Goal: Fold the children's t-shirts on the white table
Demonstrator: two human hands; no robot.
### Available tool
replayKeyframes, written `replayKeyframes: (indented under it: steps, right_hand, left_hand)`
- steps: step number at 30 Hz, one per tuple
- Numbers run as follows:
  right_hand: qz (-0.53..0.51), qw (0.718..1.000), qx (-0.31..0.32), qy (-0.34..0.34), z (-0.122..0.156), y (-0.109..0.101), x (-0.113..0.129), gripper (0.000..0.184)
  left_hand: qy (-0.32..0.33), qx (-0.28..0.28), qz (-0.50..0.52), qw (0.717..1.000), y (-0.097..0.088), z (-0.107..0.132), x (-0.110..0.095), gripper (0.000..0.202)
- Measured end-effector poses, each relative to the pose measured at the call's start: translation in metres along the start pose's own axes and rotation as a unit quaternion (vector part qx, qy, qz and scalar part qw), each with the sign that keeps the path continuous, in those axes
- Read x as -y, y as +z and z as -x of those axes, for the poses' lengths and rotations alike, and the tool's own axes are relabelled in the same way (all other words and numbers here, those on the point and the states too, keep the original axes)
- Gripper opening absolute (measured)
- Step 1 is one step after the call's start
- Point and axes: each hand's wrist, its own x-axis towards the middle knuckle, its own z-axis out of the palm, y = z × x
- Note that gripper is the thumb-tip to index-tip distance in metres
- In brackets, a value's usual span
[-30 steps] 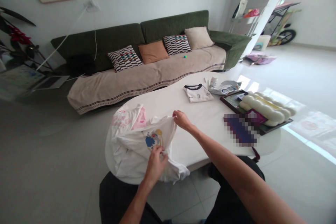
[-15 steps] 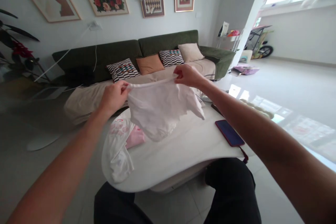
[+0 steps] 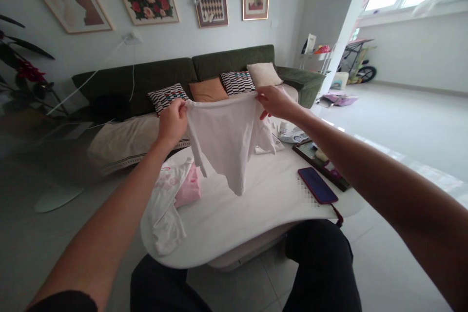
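Note:
My left hand [image 3: 173,121] and my right hand [image 3: 276,102] hold a white cloth shirt [image 3: 226,141] up by its top edge, pulled taut above the table. The shirt hangs down in a creased point, with a sleeve drooping on the left. Below my left hand, a white printed garment [image 3: 164,204] lies on the white table [image 3: 256,209], partly over a pink garment [image 3: 188,186]. Neither hand touches the table.
A dark red phone [image 3: 317,185] lies near the table's right edge. Behind it are a dark tray [image 3: 318,165] and a folded white shirt [image 3: 268,145]. A green sofa [image 3: 234,66] stands beyond the table, and my dark-clothed knees show below it.
Both hands have risen from the table with the shirt and spread it. It now hangs fuller and longer, and the view has tilted upward.

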Motion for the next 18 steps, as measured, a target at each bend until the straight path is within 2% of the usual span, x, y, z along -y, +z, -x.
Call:
replayKeyframes:
  steps: [2,4,9,11,14,18]
  right_hand:
    - [0.005,1.0,-0.004,-0.015,0.001,-0.002,0.002,0.018]
    - [0.036,0.999,-0.026,-0.025,0.002,-0.006,0.003,0.017]
    - [0.052,0.995,-0.087,-0.021,0.0,-0.023,-0.004,0.02]
    - [0.051,0.995,-0.079,-0.031,-0.002,-0.029,-0.008,0.018]
    - [0.051,0.996,-0.054,-0.043,-0.003,-0.036,-0.012,0.012]
    - [0.062,0.995,-0.039,-0.063,-0.003,-0.038,-0.019,0.011]
  left_hand:
    - [-0.017,-0.024,0.02,0.999,0.01,0.004,0.001,0.031]
    - [-0.016,-0.012,0.048,0.999,0.016,0.01,0.002,0.03]
    - [0.049,0.151,0.081,0.984,0.011,0.029,0.008,0.036]
    - [0.069,0.183,0.076,0.978,0.01,0.037,0.014,0.043]
    - [0.067,0.18,0.063,0.979,0.015,0.047,0.025,0.042]
    - [0.064,0.186,0.03,0.98,0.029,0.052,0.033,0.02]
